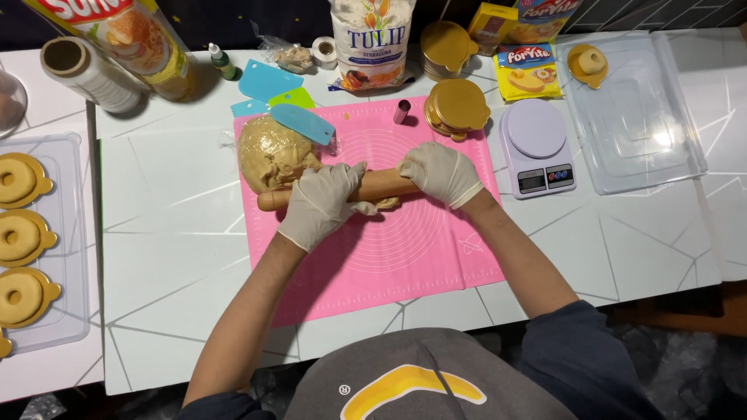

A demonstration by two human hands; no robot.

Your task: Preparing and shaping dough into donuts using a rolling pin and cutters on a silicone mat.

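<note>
gloves on both hands. left hand (323, 204) and right hand (440, 173) lie on a wooden pin (373, 187), fingers curled over the top of it, one hand toward each end; pin runs across between them, its left tip sticking out past the left hand. pin rests on a pink mat (405, 249). a thin strip of dough shows under the pin, just between the hands; how much is flattened there cannot be told.

beyond the left hand, touching the pin's far side: dough lump (272, 154), tan, on the mat's corner. a blue scraper (303, 123) lies on the lump's far edge. beyond the right hand, near: stack of gold discs (457, 107); a small metal cutter (401, 111) stands between lump and stack. outboard of the right hand, just off the mat: scale (537, 148), then a clear tray (646, 132). well outboard of the left hand: tray (66, 233) of ring-shaped dough pieces on gold discs. flour bag (369, 43) far beyond the grip.
</note>
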